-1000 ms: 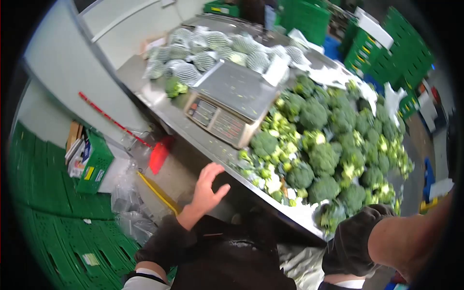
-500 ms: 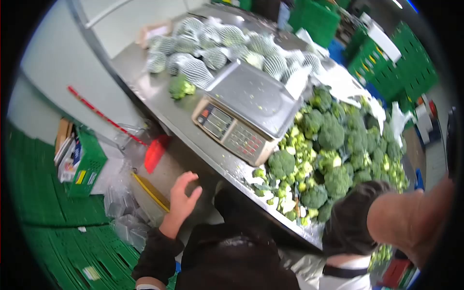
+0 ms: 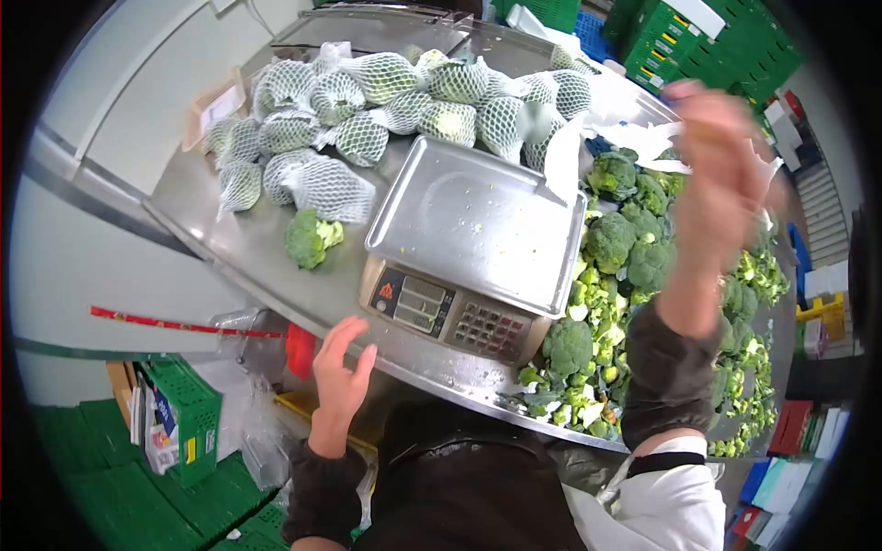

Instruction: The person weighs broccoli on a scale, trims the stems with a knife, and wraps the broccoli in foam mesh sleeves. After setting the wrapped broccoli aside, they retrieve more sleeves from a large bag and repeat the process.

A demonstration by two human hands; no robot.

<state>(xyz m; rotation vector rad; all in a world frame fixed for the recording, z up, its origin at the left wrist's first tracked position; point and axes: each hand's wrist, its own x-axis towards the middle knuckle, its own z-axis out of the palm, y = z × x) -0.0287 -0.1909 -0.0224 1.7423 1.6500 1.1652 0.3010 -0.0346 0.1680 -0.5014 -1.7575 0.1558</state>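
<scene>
My left hand (image 3: 342,381) is open near the front edge of the metal table, thumb and fingers apart, with nothing in it. Smeared by motion, my right hand (image 3: 721,174) hovers over the right side of the broccoli pile (image 3: 611,241); its fingers cannot be made out. White netting or film (image 3: 634,140) lies close to it. Between my hands stands a weighing scale (image 3: 478,225) with a bare metal pan carrying small green crumbs. One loose broccoli head (image 3: 310,239) rests left of the scale. Behind are several broccoli heads in white mesh sleeves (image 3: 363,138).
A shallow cardboard box (image 3: 216,110) sits at the table's back left. Green crates (image 3: 179,418) stand on the floor at lower left, near a red dustpan (image 3: 299,351). More green crates (image 3: 661,46) are stacked at the back right.
My right arm has swung up and forward from the lower right to over the broccoli pile. The view has turned, and my left hand stays open near the table edge.
</scene>
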